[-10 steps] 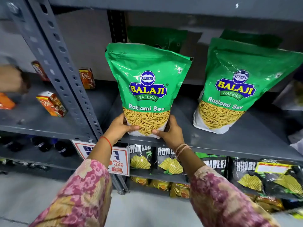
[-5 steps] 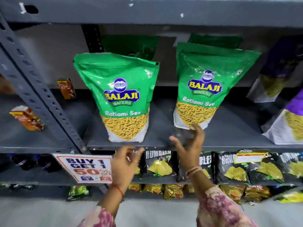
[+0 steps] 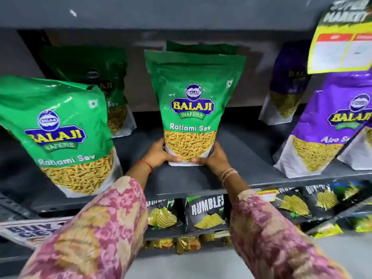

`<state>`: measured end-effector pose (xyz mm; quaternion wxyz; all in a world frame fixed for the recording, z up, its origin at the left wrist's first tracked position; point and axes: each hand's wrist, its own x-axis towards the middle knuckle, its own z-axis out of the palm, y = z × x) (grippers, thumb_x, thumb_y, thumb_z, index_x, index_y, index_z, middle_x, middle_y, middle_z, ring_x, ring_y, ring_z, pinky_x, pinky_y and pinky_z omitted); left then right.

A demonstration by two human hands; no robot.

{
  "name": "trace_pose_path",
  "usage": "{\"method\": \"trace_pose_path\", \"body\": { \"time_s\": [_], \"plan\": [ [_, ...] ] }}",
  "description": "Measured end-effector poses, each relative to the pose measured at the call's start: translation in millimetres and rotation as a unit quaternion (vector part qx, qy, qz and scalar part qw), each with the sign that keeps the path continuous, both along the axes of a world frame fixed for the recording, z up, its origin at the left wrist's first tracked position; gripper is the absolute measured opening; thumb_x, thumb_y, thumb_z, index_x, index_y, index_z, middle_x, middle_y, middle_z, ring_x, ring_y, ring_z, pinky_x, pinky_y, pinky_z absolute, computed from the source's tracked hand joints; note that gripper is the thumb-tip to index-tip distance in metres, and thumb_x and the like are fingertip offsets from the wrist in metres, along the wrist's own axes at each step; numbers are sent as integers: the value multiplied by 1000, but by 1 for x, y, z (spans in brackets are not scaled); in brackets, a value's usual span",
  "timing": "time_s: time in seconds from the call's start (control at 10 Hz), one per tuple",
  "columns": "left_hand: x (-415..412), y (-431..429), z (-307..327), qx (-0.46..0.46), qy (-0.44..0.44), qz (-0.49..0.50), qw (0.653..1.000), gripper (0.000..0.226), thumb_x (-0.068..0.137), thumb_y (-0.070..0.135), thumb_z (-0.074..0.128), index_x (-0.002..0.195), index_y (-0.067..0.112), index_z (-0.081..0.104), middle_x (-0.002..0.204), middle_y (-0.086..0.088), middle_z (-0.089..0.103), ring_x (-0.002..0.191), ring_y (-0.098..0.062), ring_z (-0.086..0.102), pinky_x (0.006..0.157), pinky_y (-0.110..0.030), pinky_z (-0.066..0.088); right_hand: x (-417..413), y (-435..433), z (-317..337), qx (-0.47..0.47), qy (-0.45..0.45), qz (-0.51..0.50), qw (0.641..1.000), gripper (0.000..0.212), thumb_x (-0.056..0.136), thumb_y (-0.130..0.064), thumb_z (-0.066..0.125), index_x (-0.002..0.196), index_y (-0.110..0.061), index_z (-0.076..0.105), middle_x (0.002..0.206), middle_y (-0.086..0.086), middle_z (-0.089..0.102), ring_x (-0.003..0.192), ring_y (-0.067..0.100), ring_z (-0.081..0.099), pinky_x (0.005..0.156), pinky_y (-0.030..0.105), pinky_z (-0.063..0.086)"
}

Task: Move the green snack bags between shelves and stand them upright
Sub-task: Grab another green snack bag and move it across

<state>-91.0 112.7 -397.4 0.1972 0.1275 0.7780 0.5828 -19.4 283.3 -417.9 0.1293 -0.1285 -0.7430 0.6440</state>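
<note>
A green Balaji Ratlami Sev bag (image 3: 191, 101) stands upright in the middle of the grey shelf (image 3: 237, 178). My left hand (image 3: 159, 154) grips its lower left corner and my right hand (image 3: 215, 158) grips its lower right corner. Another green bag (image 3: 58, 129) stands at the left, near the shelf's front edge, untouched. A third green bag (image 3: 100, 81) stands further back behind it. The top of one more green bag (image 3: 201, 48) shows behind the held one.
Purple Balaji bags (image 3: 332, 121) stand at the right of the same shelf, one (image 3: 285, 85) further back. A yellow price sign (image 3: 342, 37) hangs at the upper right. Black Rumbles chip packets (image 3: 205, 212) fill the shelf below. A white offer sign (image 3: 30, 230) sits at lower left.
Both hands let go of the left green bag, moved right and took hold of the base of the second green bag. The view swung right and closer to the shelf.
</note>
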Motion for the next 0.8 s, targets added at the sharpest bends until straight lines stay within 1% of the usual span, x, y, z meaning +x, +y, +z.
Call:
{"method": "trace_pose_path", "body": {
  "time_s": [0.1,0.2,0.3,0.4,0.5,0.6,0.7,0.8],
  "plan": [
    [16,13,3,7,47,1,999,54,51,-8,80,92,18,56,114,-20,63,90,-17,60,70,-11,53,15,21,3,1,-1,8,1000,70,50,2,84,107,-14,48,114,10,60,105,25,57,93,36,47],
    [35,22,2,-1,64,10,998,50,46,3,85,81,25,58,108,-16,67,92,-22,63,86,-34,53,34,37,5,16,-6,11,1000,66,51,1,84,100,-21,46,103,-2,61,94,14,58,81,16,48],
    [51,26,-1,-24,64,19,997,51,40,15,87,78,27,56,106,-15,67,99,-28,63,94,-46,49,52,45,3,39,-13,12,999,63,52,-2,84,97,-22,45,90,-18,56,82,-6,53,60,-5,40],
    [63,25,-5,-66,63,8,996,59,37,23,88,88,20,59,111,-18,67,101,-30,63,94,-49,49,65,44,-6,51,-18,6,999,64,52,-6,86,99,-19,45,88,-18,55,80,-8,51,58,-6,38],
    [69,23,-10,-88,52,14,995,65,45,15,88,101,3,57,113,-21,66,103,-33,61,95,-51,48,69,41,-10,58,-20,22,998,65,53,-8,85,102,-21,45,92,-14,57,82,-4,53,61,-6,40],
    [72,22,-13,-79,48,26,995,57,48,12,87,97,6,58,112,-21,66,102,-32,62,95,-51,47,69,41,-10,58,-17,32,998,64,54,-8,85,102,-22,45,90,-20,56,83,-8,52,61,-5,40],
    [72,21,-16,-59,45,26,997,53,49,11,86,93,11,58,111,-19,67,101,-30,63,95,-50,48,70,41,-12,72,-4,32,997,65,54,-10,85,103,-23,45,90,-18,56,83,-10,51,60,-6,39],
    [71,21,-17,-54,44,17,997,48,48,11,86,87,19,58,109,-17,68,99,-27,64,96,-49,48,72,39,-8,88,-11,35,995,66,55,-14,85,109,-20,47,98,-7,59,86,6,58,62,-4,42]
  ]
}}
